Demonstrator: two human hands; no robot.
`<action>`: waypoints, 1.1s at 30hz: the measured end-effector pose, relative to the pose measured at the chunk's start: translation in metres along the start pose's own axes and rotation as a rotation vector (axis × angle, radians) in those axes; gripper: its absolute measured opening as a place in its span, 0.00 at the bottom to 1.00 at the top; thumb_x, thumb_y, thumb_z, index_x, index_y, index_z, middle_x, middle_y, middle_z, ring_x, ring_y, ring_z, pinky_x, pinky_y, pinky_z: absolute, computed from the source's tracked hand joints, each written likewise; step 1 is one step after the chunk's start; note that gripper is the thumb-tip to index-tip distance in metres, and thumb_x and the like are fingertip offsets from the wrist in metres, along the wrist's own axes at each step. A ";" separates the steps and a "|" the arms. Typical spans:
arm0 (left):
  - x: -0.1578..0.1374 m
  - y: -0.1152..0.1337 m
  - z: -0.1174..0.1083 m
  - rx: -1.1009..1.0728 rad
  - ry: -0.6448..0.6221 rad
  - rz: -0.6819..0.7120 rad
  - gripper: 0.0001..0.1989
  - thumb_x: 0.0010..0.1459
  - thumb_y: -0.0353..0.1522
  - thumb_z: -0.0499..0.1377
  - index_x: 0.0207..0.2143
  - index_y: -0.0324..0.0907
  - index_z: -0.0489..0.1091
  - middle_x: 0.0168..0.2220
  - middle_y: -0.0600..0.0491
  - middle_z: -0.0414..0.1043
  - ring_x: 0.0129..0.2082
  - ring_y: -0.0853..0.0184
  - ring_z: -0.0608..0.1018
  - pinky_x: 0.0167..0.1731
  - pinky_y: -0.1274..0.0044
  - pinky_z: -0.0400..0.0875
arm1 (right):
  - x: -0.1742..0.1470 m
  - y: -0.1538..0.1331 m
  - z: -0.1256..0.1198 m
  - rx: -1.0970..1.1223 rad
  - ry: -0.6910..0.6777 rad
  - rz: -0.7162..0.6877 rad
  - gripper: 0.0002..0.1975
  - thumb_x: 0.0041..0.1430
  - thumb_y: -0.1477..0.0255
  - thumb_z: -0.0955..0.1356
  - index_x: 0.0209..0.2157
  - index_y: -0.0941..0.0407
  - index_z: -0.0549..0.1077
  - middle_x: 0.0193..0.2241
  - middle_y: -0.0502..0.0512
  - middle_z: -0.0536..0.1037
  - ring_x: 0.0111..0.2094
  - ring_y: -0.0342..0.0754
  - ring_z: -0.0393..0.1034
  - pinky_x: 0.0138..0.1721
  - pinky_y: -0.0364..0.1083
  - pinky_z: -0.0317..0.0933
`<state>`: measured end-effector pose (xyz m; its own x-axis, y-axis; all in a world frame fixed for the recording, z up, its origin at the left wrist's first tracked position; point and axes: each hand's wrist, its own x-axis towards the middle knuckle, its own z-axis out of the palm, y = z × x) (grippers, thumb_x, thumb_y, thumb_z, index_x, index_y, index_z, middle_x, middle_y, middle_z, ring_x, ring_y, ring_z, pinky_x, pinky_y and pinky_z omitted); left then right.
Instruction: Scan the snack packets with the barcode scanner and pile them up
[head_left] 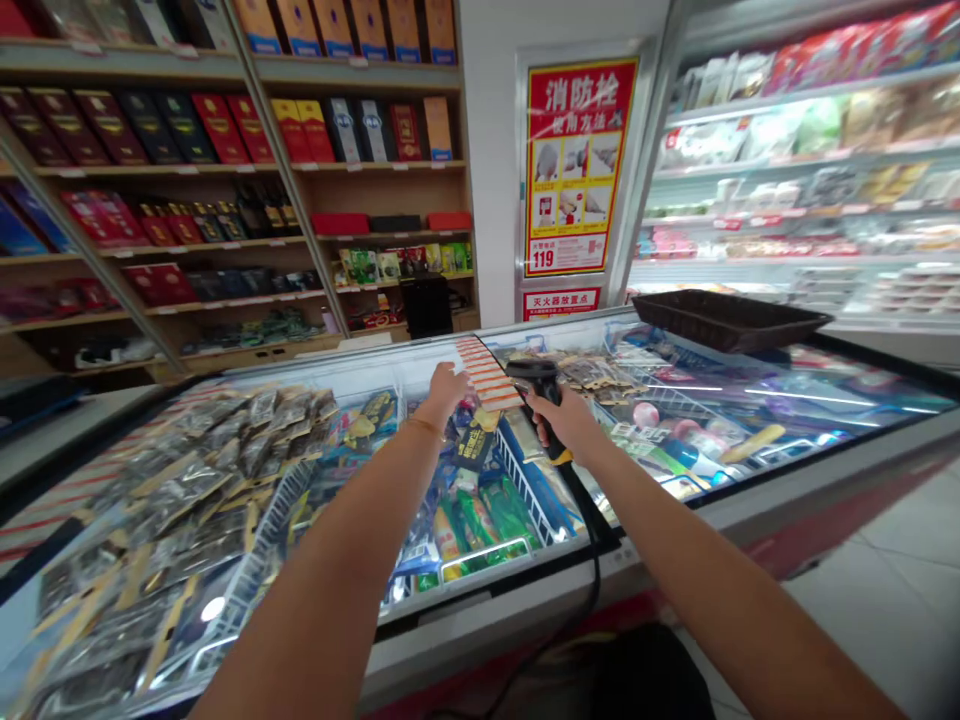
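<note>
My right hand (564, 415) is wrapped round the grip of a black handheld barcode scanner (534, 370), whose cable hangs down over the near freezer edge. Left of it, my left hand (448, 387) is closed, its curled fingers at the side of a white strip with orange-red stripes (486, 375). What those fingers hold, if anything, is hidden. A dark printed package (474, 447) lies just below. Green packets (480, 520) fill a blue wire basket (525, 480) in the chest freezer (450, 625) beneath my arms.
Many clear packs with wooden sticks (202, 490) spread across the left side. A dark brown tray (727, 318) rests on the freezer's far right. Behind stand shelves of boxed bottles (150, 125), a red fire-hydrant poster (581, 165) and a lit refrigerated display (810, 190).
</note>
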<state>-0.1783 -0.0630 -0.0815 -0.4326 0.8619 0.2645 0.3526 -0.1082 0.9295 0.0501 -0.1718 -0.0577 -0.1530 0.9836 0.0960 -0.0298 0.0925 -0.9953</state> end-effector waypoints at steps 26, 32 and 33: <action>-0.015 -0.031 -0.273 0.454 0.395 -0.024 0.16 0.46 0.32 0.68 0.23 0.46 0.60 0.37 0.38 0.77 0.58 0.39 0.73 0.60 0.50 0.61 | -0.002 0.046 0.094 0.012 -0.158 0.090 0.18 0.50 0.62 0.75 0.34 0.54 0.66 0.17 0.42 0.68 0.14 0.40 0.62 0.15 0.41 0.56; -0.021 -0.029 -0.199 0.193 0.341 0.024 0.04 0.58 0.32 0.58 0.34 0.41 0.70 0.41 0.40 0.78 0.48 0.51 0.80 0.53 0.60 0.71 | -0.005 0.046 0.094 -0.010 -0.193 0.061 0.17 0.51 0.63 0.75 0.34 0.54 0.66 0.17 0.42 0.69 0.14 0.41 0.62 0.14 0.41 0.57; -0.024 -0.034 -0.181 0.137 0.313 0.011 0.05 0.58 0.32 0.57 0.35 0.40 0.70 0.39 0.41 0.79 0.45 0.53 0.81 0.50 0.62 0.73 | -0.005 0.046 0.093 -0.007 -0.196 0.057 0.17 0.51 0.63 0.75 0.34 0.54 0.66 0.18 0.43 0.69 0.14 0.41 0.62 0.14 0.41 0.57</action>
<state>-0.3303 -0.1700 -0.0728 -0.6541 0.6650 0.3603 0.4580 -0.0308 0.8884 -0.0425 -0.1868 -0.1022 -0.3433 0.9384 0.0401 -0.0084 0.0396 -0.9992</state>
